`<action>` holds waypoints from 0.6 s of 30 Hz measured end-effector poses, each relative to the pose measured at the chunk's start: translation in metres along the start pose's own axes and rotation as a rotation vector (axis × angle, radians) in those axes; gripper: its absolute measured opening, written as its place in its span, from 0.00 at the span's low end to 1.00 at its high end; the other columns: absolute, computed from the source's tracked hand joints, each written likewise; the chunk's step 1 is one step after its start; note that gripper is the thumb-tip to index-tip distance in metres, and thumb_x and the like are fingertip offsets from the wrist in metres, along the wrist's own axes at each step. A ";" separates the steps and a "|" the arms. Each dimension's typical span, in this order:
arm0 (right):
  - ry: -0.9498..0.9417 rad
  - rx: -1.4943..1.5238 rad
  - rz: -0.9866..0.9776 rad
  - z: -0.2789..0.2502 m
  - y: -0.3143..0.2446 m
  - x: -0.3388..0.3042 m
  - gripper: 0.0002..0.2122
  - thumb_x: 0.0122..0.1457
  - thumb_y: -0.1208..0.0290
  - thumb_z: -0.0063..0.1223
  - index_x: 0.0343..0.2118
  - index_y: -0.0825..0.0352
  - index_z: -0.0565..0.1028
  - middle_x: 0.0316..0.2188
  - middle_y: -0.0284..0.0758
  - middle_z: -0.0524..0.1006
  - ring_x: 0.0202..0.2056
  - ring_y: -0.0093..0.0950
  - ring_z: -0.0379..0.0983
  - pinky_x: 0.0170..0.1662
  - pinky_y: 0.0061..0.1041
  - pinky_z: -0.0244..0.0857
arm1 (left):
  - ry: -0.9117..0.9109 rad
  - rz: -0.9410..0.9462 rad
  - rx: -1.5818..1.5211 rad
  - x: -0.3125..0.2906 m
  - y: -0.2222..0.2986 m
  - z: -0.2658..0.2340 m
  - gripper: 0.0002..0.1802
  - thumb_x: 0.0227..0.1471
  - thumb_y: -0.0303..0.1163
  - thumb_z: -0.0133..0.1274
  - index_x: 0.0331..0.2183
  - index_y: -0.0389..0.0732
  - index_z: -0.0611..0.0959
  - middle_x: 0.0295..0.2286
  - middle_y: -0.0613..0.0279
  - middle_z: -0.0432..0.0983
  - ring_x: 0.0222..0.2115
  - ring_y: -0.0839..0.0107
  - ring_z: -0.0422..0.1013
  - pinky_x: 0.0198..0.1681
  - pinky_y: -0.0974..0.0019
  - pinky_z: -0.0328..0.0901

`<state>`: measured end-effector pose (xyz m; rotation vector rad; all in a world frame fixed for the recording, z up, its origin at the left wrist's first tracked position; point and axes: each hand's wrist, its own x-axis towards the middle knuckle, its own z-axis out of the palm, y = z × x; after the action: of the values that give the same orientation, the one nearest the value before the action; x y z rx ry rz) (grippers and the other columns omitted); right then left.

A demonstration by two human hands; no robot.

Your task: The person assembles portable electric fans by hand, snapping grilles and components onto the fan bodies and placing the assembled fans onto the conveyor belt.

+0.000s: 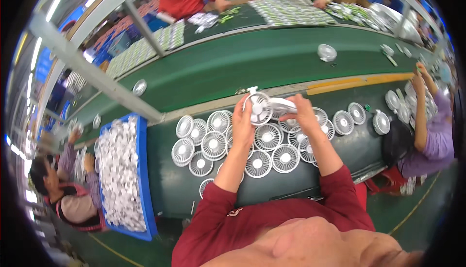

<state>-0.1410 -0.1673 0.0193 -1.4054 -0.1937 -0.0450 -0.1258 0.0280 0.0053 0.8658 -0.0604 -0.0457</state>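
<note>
My left hand (242,124) is wrapped around a small white fan (261,108), its blades showing inside a round frame and a short white stub at the top. In my right hand (303,114) is a white round fan grille (283,105), tilted nearly edge-on right beside the fan. Whether the two parts touch I cannot tell. Beneath both hands, many white round fan grilles (285,158) lie spread and partly overlapping on the dark green worktable (167,189). My forearms hide some of them.
A blue bin (144,170) heaped with small white parts stands at the left. Beyond the table runs a green conveyor belt (218,68) carrying a white fan (327,52). A metal post (97,73) slants down at left. Co-workers sit at both sides and across the belt.
</note>
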 end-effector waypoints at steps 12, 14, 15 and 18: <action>0.134 -0.444 -0.180 0.023 0.002 0.011 0.23 0.54 0.66 0.57 0.53 0.68 0.68 0.35 0.40 0.79 0.31 0.23 0.77 0.24 0.21 0.70 | -0.001 -0.120 -0.020 -0.021 -0.016 0.007 0.26 0.59 0.27 0.49 0.56 0.38 0.61 0.50 0.54 0.67 0.48 0.65 0.69 0.49 0.59 0.68; 0.043 -0.328 0.046 0.030 -0.012 0.007 0.27 0.54 0.66 0.58 0.56 0.66 0.65 0.41 0.40 0.77 0.34 0.24 0.77 0.30 0.23 0.71 | -0.021 -0.101 -0.055 -0.018 -0.012 0.005 0.24 0.61 0.32 0.46 0.56 0.37 0.61 0.50 0.53 0.67 0.50 0.62 0.68 0.50 0.58 0.68; -0.007 -0.300 0.191 0.032 -0.024 0.007 0.29 0.54 0.65 0.59 0.58 0.64 0.63 0.45 0.41 0.76 0.36 0.28 0.76 0.39 0.27 0.71 | -0.012 -0.098 -0.099 -0.020 -0.010 0.004 0.23 0.62 0.36 0.44 0.55 0.37 0.63 0.50 0.54 0.67 0.50 0.62 0.68 0.51 0.57 0.67; 0.042 -0.447 -0.155 0.031 0.006 0.008 0.30 0.53 0.65 0.60 0.59 0.63 0.62 0.47 0.44 0.74 0.45 0.37 0.74 0.49 0.33 0.67 | -0.049 -0.226 -0.250 -0.015 0.002 0.011 0.23 0.64 0.44 0.36 0.53 0.40 0.70 0.50 0.57 0.70 0.52 0.63 0.67 0.57 0.53 0.62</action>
<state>-0.1360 -0.1351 0.0195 -1.8306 -0.2682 -0.2588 -0.1420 0.0219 0.0137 0.6184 -0.0023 -0.2805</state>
